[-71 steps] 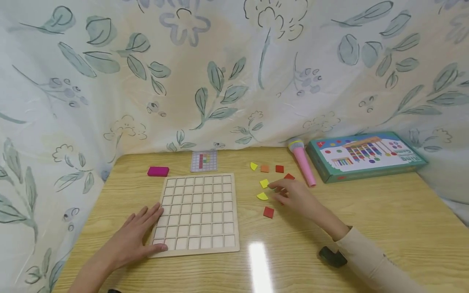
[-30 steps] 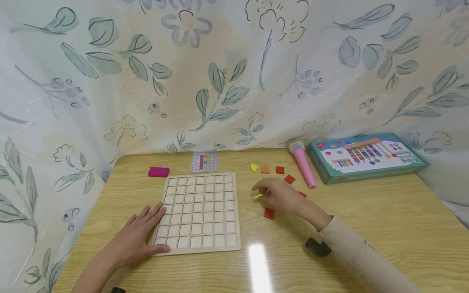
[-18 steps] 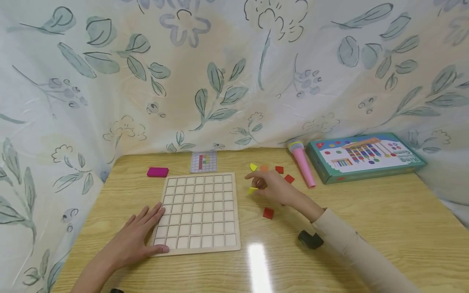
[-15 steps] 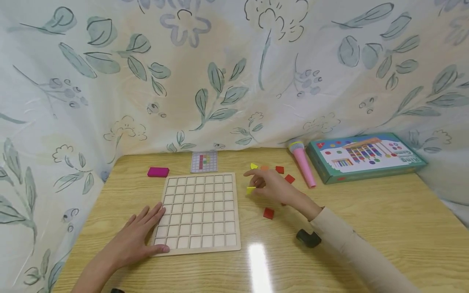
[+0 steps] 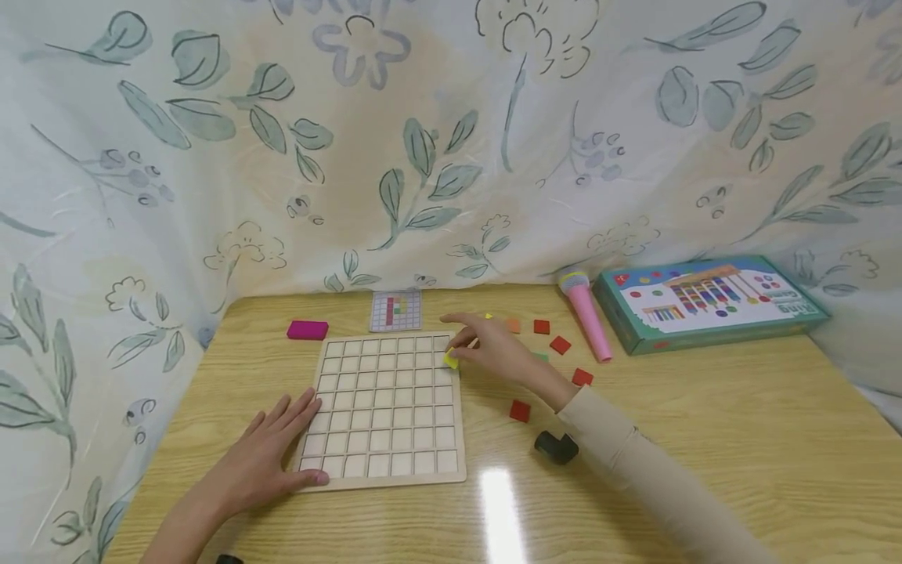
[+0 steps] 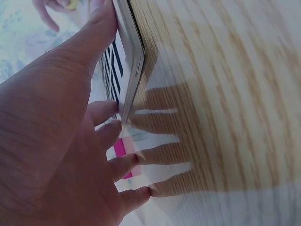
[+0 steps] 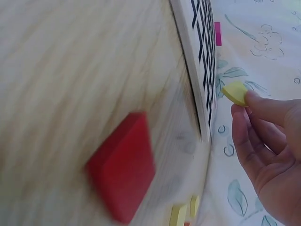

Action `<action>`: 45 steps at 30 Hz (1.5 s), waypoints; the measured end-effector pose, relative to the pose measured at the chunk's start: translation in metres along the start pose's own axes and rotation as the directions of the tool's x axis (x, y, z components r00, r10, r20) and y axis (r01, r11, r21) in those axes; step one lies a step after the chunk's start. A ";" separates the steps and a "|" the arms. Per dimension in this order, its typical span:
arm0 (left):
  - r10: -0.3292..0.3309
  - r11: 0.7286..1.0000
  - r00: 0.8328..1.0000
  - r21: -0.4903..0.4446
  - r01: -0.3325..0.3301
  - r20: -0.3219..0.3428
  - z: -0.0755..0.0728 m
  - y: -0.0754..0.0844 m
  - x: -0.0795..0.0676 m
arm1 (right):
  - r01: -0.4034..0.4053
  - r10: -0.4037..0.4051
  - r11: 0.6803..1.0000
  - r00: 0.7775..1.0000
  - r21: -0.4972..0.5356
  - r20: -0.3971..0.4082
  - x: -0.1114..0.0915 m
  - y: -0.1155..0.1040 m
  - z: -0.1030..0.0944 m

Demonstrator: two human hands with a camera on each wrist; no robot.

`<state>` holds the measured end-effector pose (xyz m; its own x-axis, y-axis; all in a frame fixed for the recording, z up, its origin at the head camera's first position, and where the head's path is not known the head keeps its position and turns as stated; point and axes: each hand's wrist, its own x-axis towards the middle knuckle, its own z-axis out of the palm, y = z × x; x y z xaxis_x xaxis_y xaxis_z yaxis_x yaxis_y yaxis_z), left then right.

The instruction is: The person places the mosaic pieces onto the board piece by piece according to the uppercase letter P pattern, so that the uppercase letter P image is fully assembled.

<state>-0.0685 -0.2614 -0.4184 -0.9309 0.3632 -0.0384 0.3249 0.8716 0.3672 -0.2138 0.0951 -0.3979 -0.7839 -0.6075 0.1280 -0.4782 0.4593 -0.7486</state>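
My right hand (image 5: 496, 352) pinches a yellow quarter-circle tile (image 5: 451, 359) between thumb and fingers, over the right edge of the wooden grid board (image 5: 462, 439). In the right wrist view, the yellow tile (image 7: 235, 92) is tilted and clear of the board. My left hand (image 5: 257, 458) lies spread along the board's left side, thumb on the lower left corner. In the left wrist view, the left hand's (image 6: 56, 117) straight fingers reach down to the board's edge and the table. The board's square cells hold no tiles.
Right of the board lie several red tiles (image 5: 520, 411), an orange tile (image 5: 514, 325) and a green tile (image 5: 540, 357). Yellow tiles (image 7: 177, 215) are partly hidden by the right hand. Behind are a pattern card (image 5: 396, 311), magenta block (image 5: 308, 330), pink toy microphone (image 5: 589, 317) and toy box (image 5: 712, 301).
My right hand has picked up the yellow quarter-circle tile from the table and carried it left, up to the board's right edge. The left hand has stayed at the board.
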 end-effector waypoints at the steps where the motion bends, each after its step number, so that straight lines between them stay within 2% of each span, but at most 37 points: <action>1: 0.001 1.000 1.000 -0.002 -0.001 -0.002 0.000 0.000 0.000 | 0.001 -0.001 1.000 1.000 0.002 0.003 0.003 -0.001 0.002; 5: 0.004 1.000 1.000 -0.007 -0.005 -0.006 -0.001 0.000 0.000 | -0.012 0.012 0.999 1.000 0.029 0.012 0.017 -0.006 0.010; 9: 0.005 1.000 1.000 -0.011 -0.005 -0.007 -0.002 0.000 0.000 | -0.034 0.034 0.999 0.999 0.010 0.001 0.028 -0.009 0.018; 19: 0.005 1.000 1.000 -0.027 -0.006 -0.017 0.001 0.001 -0.001 | -0.023 0.023 0.999 1.000 0.040 0.003 0.048 -0.011 0.034; 26: 0.008 0.999 1.000 -0.038 -0.009 -0.029 0.002 -0.001 -0.002 | -0.033 0.033 0.999 0.999 0.010 0.029 0.062 -0.017 0.046; 32: 0.000 0.999 1.000 -0.039 -0.001 -0.020 0.001 -0.001 -0.002 | -0.064 0.066 0.997 0.996 -0.041 0.056 0.067 -0.024 0.052; 37: -0.005 0.999 1.000 -0.044 0.005 -0.014 -0.001 0.000 -0.001 | -0.100 0.102 0.993 0.994 -0.060 0.042 0.067 -0.024 0.056; 45: -0.001 0.999 1.000 -0.039 0.000 -0.019 0.000 -0.001 -0.002 | -0.093 0.095 0.994 0.995 -0.052 0.031 0.066 -0.024 0.059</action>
<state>-0.0671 -0.2633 -0.4184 -0.9342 0.3561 -0.0208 0.3182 0.8582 0.4029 -0.2308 0.0060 -0.4101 -0.8132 -0.5809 0.0365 -0.4232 0.5470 -0.7223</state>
